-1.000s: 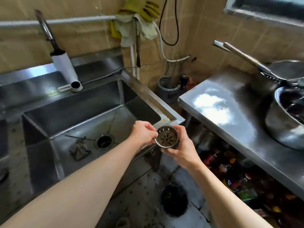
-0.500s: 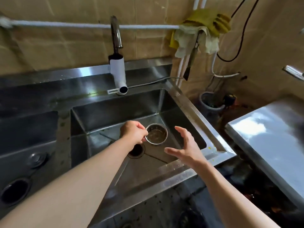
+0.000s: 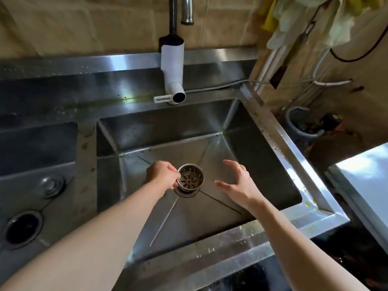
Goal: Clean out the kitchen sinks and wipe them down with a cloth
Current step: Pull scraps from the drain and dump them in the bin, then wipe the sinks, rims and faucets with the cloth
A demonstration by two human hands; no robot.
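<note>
My left hand (image 3: pixel 162 174) grips a round steel strainer basket (image 3: pixel 190 179) by its rim, holding it right over the drain hole (image 3: pixel 186 192) of the right sink (image 3: pixel 273 164). The basket looks partly lowered into the hole. To its right my right hand (image 3: pixel 235 184) hovers above the sink floor, fingers spread and holding nothing. The left sink (image 3: pixel 42 164) shows an open drain (image 3: pixel 22 228) and a round steel plug (image 3: pixel 51 184). Pale cloths and yellow gloves (image 3: pixel 298 19) hang on the wall at upper right.
A faucet with a white spout (image 3: pixel 173 70) overhangs the right sink's back edge. A steel counter (image 3: pixel 365 181) stands at the right, across a gap. In the corner behind that gap, a grey bucket (image 3: pixel 302 124) sits on the floor below wall pipes and a black cable.
A second ago both hands held the strainer over the floor bin, beside the sink. My right hand let go; my left carried the strainer into the right sink and lowered it onto the drain.
</note>
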